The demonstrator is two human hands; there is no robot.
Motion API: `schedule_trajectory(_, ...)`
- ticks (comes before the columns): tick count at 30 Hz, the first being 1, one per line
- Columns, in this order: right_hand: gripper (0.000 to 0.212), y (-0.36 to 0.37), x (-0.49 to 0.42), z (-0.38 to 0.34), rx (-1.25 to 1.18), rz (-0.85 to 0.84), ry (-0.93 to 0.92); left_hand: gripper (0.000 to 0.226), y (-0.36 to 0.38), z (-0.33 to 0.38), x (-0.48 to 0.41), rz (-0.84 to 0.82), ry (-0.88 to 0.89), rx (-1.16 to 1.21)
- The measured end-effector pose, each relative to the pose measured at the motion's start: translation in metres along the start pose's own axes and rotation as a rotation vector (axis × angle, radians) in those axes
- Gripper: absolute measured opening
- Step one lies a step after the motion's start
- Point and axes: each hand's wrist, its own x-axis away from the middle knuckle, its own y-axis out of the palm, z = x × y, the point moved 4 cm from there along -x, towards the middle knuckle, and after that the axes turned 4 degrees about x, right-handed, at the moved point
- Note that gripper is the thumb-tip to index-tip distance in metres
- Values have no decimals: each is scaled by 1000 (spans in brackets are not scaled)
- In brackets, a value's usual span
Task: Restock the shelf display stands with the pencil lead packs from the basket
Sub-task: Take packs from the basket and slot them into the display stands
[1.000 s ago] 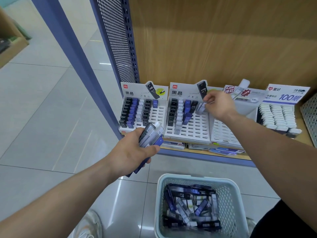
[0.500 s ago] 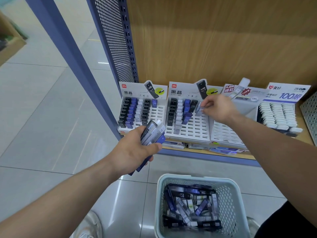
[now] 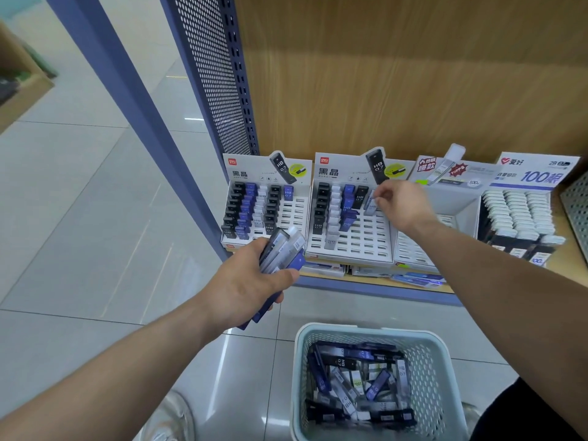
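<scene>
1. Head view, left side: left hand (image 3: 251,281) curled round a bundle (image 3: 284,249) of several lead packs, thumb laid across the front, held low just before the left stand (image 3: 297,214).
2. Right side: right hand (image 3: 402,203) up at the middle stand (image 3: 350,246), thumb and forefinger pinching the top of one pale pack (image 3: 370,203) beside the black column. Cannot tell whether its lower end is seated in a slot.
3. Below the shelf (image 3: 366,283): loose packs (image 3: 356,377) jumbled in the basket (image 3: 299,361) on the floor.
4. Handling, by the look of them: light, stiff little plastic cases, smooth and apt to slip from a fanned bunch. Best pinched on the long edges near the top, one at a time, and slid straight down – brittle leads inside, so no forcing.
5. Hard to make out: left fingers hidden behind the bundle, its count unclear; the third stand (image 3: 410,249) largely covered by the right forearm; basket's near edge cut off at the bottom – small print blurred.
</scene>
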Motion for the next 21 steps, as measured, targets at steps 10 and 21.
schedule_trajectory(10, 11, -65, 99, -93, -590, -347, -92, 19, 14, 24, 12, -84, 66, 148)
schedule_trajectory(21, 27, -100, 171, -112, -609, -264, -164, 21, 64, 48, 51, -145, 140, 209)
